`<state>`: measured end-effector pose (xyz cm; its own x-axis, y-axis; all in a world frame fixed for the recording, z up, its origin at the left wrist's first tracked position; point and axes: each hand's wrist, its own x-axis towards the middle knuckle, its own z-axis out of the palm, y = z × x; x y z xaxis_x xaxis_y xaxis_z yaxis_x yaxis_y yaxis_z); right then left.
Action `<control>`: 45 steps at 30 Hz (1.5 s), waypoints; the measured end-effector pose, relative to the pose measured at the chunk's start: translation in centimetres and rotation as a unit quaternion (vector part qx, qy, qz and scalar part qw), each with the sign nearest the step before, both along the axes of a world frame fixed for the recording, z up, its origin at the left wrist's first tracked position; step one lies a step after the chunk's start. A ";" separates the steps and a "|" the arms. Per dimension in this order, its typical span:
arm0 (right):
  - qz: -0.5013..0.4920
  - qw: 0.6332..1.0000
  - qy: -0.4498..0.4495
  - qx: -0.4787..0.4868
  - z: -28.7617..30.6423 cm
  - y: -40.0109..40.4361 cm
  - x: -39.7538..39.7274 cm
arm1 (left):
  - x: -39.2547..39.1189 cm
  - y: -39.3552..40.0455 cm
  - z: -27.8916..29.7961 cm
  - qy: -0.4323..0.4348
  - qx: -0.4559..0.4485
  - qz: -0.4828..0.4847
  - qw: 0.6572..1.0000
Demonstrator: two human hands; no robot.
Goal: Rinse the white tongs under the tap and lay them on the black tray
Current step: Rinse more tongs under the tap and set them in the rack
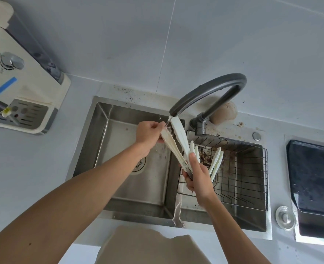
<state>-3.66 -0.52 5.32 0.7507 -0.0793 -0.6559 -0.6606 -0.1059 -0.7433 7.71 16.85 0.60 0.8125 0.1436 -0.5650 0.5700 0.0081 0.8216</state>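
White tongs (178, 138) are spread open under the dark curved tap (210, 86), and water runs from the spout onto one arm's tip. My right hand (197, 178) grips the tongs at their hinged end, over the divider between the two sink basins. My left hand (150, 133) pinches the tip of the left arm, just below the spout. More white tongs (216, 161) stand in the wire basket (243, 168) behind my right hand. The black tray (313, 174) lies at the far right on the counter.
The steel left basin (123, 130) has a drain at its bottom. The wire basket fills the stained right basin. A water dispenser (14, 82) stands at the left. A round glass lid (285, 217) lies beside the tray. Water runs over the sink's front edge.
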 end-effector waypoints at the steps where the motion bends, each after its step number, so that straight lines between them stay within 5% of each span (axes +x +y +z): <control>1: -0.002 1.000 0.000 0.000 0.0 0.0 0.0 | 0.0 0.0 0.1 0.010 -0.007 0.016 1.000; 7: -0.023 1.000 -0.002 0.020 -0.3 -0.4 -0.1 | 0.0 0.5 0.4 0.049 -0.103 0.004 0.993; 22: 0.017 0.995 -0.083 -0.050 -0.8 -0.5 -0.8 | -0.1 -0.2 -0.2 -0.028 -0.003 -0.022 0.999; 26: 0.009 0.994 -0.084 -0.070 -1.3 -0.9 -0.9 | -0.4 -0.2 0.1 -0.037 -0.031 -0.055 0.997; 36: -0.042 0.998 -0.008 0.056 -1.1 -1.4 -0.9 | -0.3 0.1 1.3 -0.013 -0.093 -0.040 0.995; 45: -0.025 0.999 -0.029 0.017 -0.8 -0.5 -0.5 | -1.3 -0.3 1.3 -0.008 -0.103 -0.011 0.995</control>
